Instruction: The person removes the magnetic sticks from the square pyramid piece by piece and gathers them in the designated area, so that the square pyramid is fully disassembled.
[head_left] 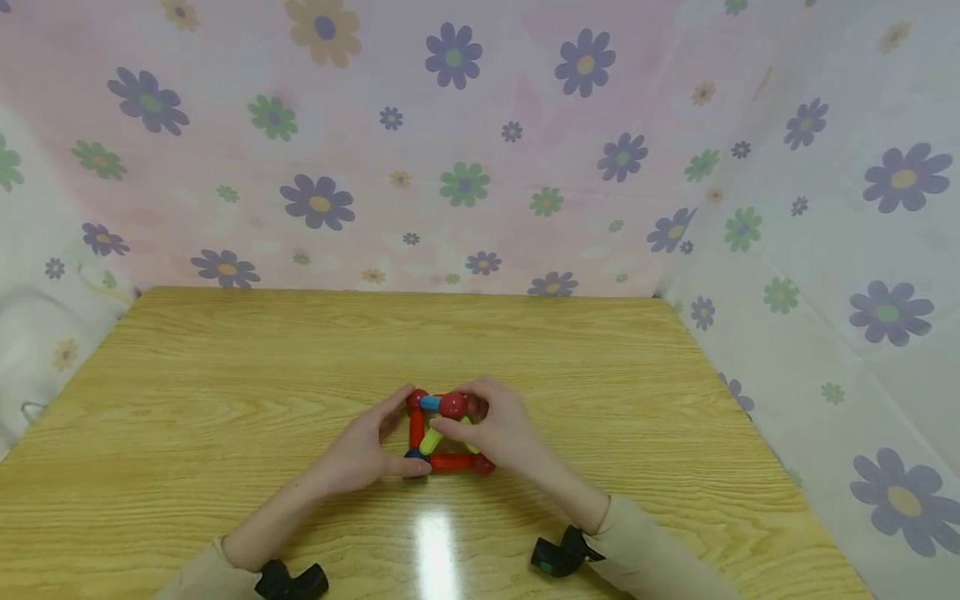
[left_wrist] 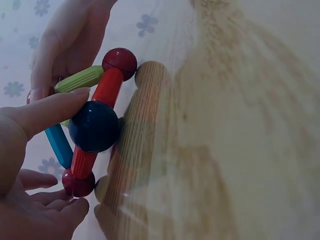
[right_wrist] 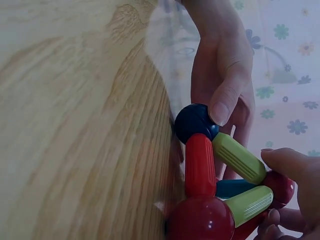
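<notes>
A ball-and-rod building toy stands on the table, its red, blue and yellow-green rods joined by balls. At its near left corner is a dark blue ball [left_wrist: 94, 126], with the thumb of my left hand [head_left: 351, 457] pressing on it. That hand's fingers reach round to the red ball [left_wrist: 78, 183] at the far left corner. My right hand [head_left: 504, 427] pinches the raised red ball [right_wrist: 280, 189] between thumb and fingers. Two yellow-green rods [right_wrist: 239, 158] and a blue rod [left_wrist: 59, 146] slope to that ball. A red rod [head_left: 452, 462] runs along the near side to another red ball [head_left: 483, 465].
The toy sits near the middle of a wood-grain table [head_left: 247, 358]. Flower-patterned cloth [head_left: 502, 208] hangs behind the table and along its sides. Black wrist devices [head_left: 558, 557] are worn at both sleeves, and a bright reflection lies on the tabletop in front of the toy.
</notes>
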